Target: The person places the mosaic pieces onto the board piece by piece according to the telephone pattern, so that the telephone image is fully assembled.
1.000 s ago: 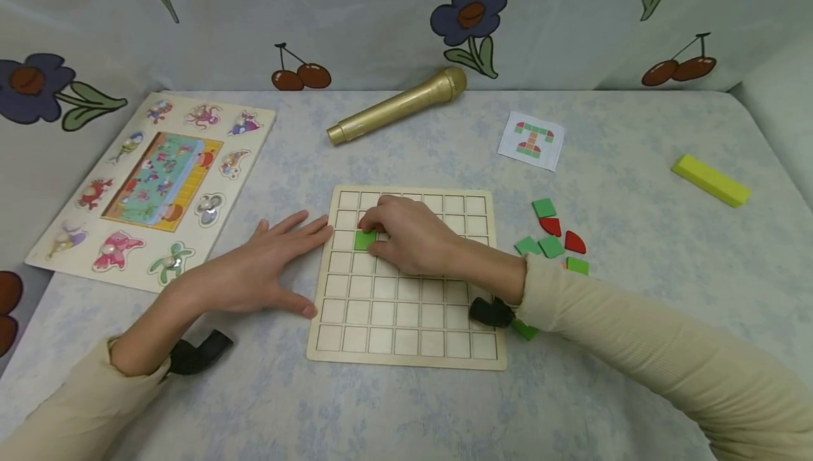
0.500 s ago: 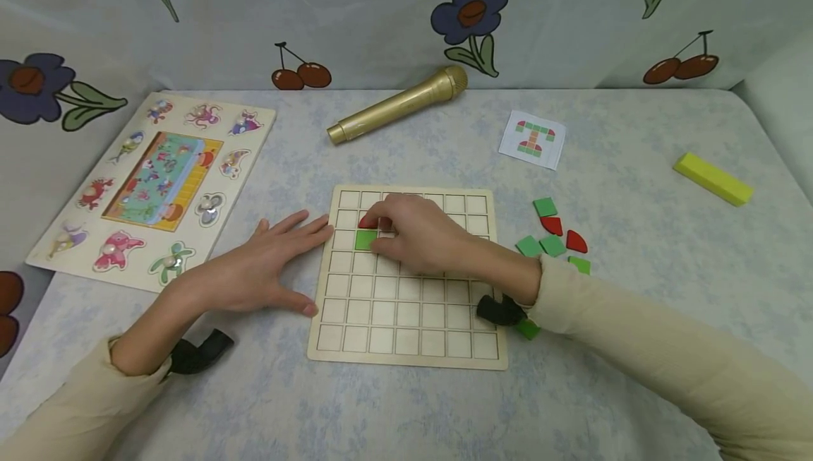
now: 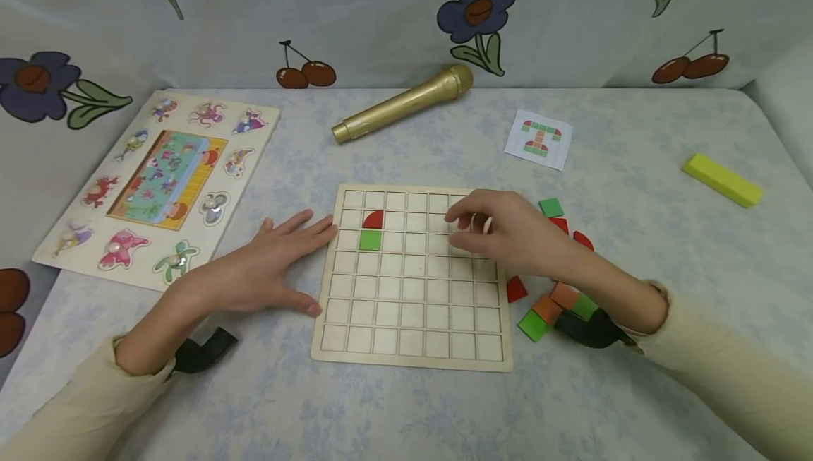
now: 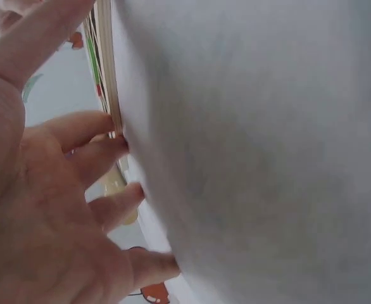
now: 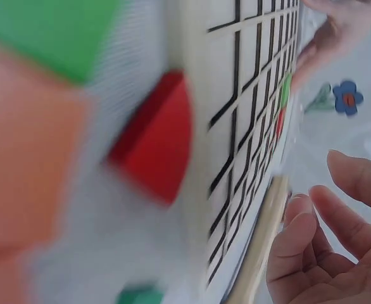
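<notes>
A wooden grid board [image 3: 387, 341] lies flat on the table in the head view. In its left part a red quarter-round tile [image 3: 373, 219] sits in a cell directly above a green square tile [image 3: 370, 239]. My left hand [image 3: 260, 270] is spread flat, its fingertips and thumb at the board's left edge. Over the board's upper right part hovers my right hand [image 3: 498, 231], fingers loosely bent and holding nothing. Beside the board's right edge lie loose tiles, among them a red one [image 3: 517, 289] and an orange square [image 3: 546, 309]; the right hand and wrist partly hide the group.
Behind the board lies a gold toy microphone [image 3: 403, 103]. A printed pattern card [image 3: 540, 140] is at the back right, with a yellow block [image 3: 723, 180] farther right. An animal peg puzzle [image 3: 133, 249] occupies the left side. A flower-print cloth [image 3: 381, 16] hangs behind the table.
My right hand has let go of the red quarter-round tile, leaving it in its cell above the green one, and has moved right across the board. The left hand has stayed in place.
</notes>
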Tool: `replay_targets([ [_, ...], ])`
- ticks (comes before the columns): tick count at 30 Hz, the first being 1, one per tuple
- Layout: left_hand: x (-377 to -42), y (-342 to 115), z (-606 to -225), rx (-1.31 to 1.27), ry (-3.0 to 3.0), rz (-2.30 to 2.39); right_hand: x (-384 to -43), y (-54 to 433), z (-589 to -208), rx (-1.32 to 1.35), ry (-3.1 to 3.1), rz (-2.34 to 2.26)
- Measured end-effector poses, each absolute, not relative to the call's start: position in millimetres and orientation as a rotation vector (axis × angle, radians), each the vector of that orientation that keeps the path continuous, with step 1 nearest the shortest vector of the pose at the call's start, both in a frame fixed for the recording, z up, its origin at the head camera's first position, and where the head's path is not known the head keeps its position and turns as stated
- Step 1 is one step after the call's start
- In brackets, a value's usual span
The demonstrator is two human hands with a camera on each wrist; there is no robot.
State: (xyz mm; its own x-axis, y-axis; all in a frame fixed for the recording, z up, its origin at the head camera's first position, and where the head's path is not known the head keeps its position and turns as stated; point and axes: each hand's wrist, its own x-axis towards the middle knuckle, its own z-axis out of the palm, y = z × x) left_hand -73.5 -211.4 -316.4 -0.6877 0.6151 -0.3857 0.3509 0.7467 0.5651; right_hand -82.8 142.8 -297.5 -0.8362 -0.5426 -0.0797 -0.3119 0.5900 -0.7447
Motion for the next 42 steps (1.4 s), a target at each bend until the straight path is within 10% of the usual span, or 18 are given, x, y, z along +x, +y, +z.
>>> replay_targets([
  [14, -74, -212, -317, 0.744, 2.414, 0.562, -62, 231, -311, -0.452, 2.683, -1.059],
  [42, -73, -204, -313, 0.736, 2.435, 0.541, -66, 234, -314, -0.459, 2.604, -0.731],
])
